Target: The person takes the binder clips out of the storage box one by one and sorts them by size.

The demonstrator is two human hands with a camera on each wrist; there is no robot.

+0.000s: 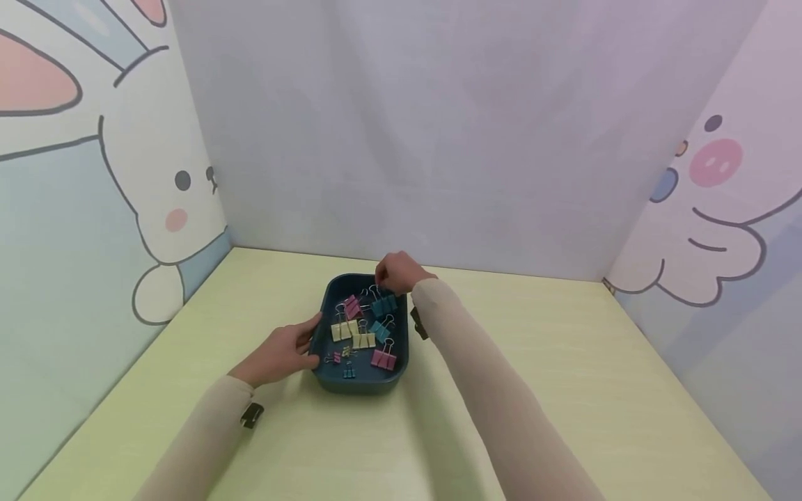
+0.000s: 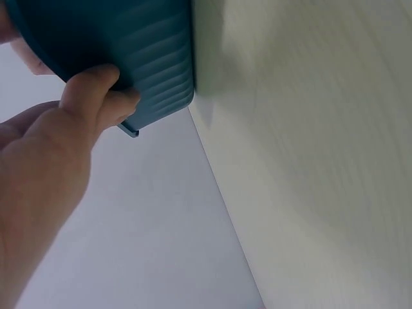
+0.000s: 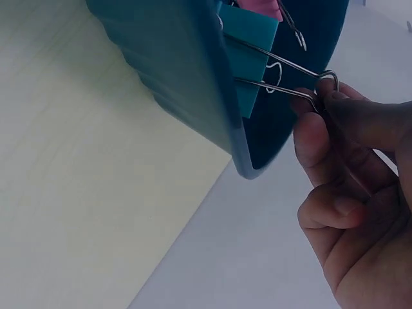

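Note:
A dark teal plastic bin [image 1: 357,385] stands on the table with binder clips inside. My left hand [image 1: 283,351] grips the bin's left side at the rim; in the left wrist view its fingers [image 2: 96,90] lie against the ribbed wall. At the bin's far right corner, my right hand [image 1: 401,273] pinches the wire handle of a large teal binder clip [image 3: 248,55] between thumb and fingertips. That clip's body is still within the bin. Beside it lie a pink clip [image 1: 353,306], a smaller teal clip [image 1: 379,330] and cream clips [image 1: 363,340].
Nearer the front of the bin are another pink clip [image 1: 383,359] and several tiny clips [image 1: 349,372]. The pale yellow table [image 1: 532,390] extends on both sides. A plain white wall [image 1: 438,139] rises behind, with cartoon-printed panels [image 1: 75,278] at the sides.

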